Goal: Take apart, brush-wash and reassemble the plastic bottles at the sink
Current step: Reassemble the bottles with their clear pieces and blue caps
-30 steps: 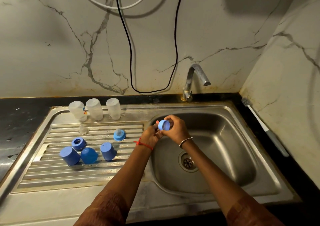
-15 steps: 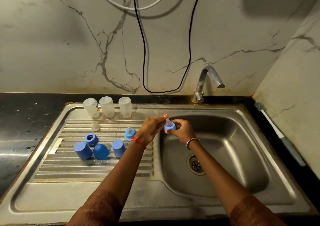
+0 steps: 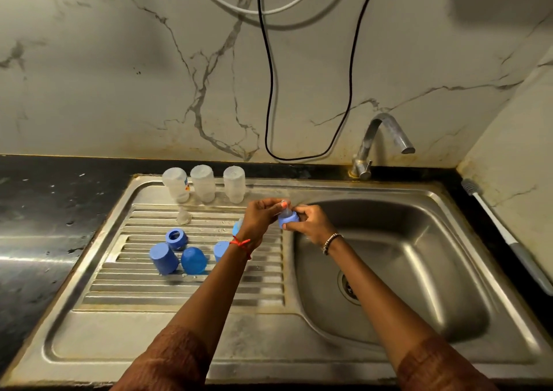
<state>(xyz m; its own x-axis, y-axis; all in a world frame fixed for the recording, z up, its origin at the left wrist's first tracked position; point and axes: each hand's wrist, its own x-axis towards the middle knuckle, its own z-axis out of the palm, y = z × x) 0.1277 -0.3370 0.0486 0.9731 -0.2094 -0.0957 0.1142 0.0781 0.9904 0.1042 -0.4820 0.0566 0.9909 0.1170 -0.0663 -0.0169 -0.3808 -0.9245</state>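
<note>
head view: the left hand [image 3: 263, 215] pinches the clear teat [image 3: 286, 210] near its tip, grip narrow and closed on it; the right hand [image 3: 312, 226] wraps the blue collar ring [image 3: 289, 219] from below, grip closed round it. both parts are held in the air over the left edge of the sink basin [image 3: 419, 271], beside the drainboard [image 3: 185, 289]. judged step: seating the teat through the ring for reassembly

risks:
- an off-axis pull may seat the teat flange unevenly; the bottle would then probably leak
- wet plastic may slip; a dropped ring would fall into the basin, toward the drain [image 3: 348, 289]
- the left forearm [image 3: 209, 295] passes over the blue caps [image 3: 163, 257]; a low sweep could knock them over

count:
- bottle bodies [image 3: 203, 184]: 3, in a row at the back of the drainboard
- blue caps: 3, one partly hidden
- loose blue ring [image 3: 176, 239]: 1
- loose clear teat [image 3: 184, 215]: 1
- blue part [image 3: 237, 227] behind the left wrist: 1, type not determinable
- bottle brush [image 3: 496, 222]: 1, on the desk [image 3: 45, 226] at right
- tap [image 3: 380, 139]: 1
</note>
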